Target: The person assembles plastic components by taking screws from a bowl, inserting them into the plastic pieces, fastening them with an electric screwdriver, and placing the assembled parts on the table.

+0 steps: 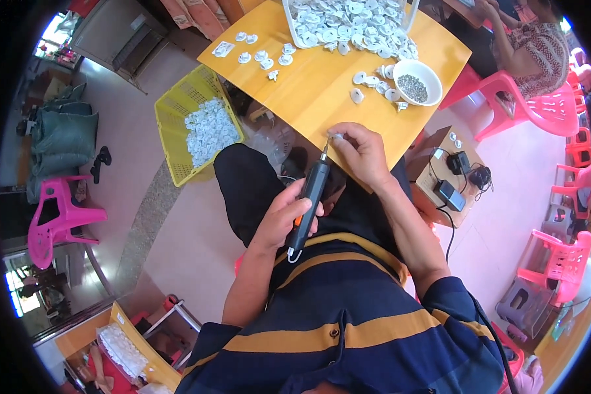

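Observation:
My left hand [284,218] is wrapped round a black electric screwdriver [316,182] with an orange switch. Its bit points up and away from me, toward the table edge. At the bit's tip, my right hand [364,156] pinches a small white plastic part [337,136], mostly hidden by the fingers. Beyond that hand, loose white plastic parts [356,96] lie on the yellow wooden table [295,98]. Beside them stands a white bowl [429,73] holding small metal screws [412,89].
A clear bin [297,41] heaped with white parts sits at the table's far side. Left of the table, a yellow basket [171,115] holds more parts. A cardboard box [427,172] with black adapters and cables stands at the right. Pink chairs [538,108] and other people are around.

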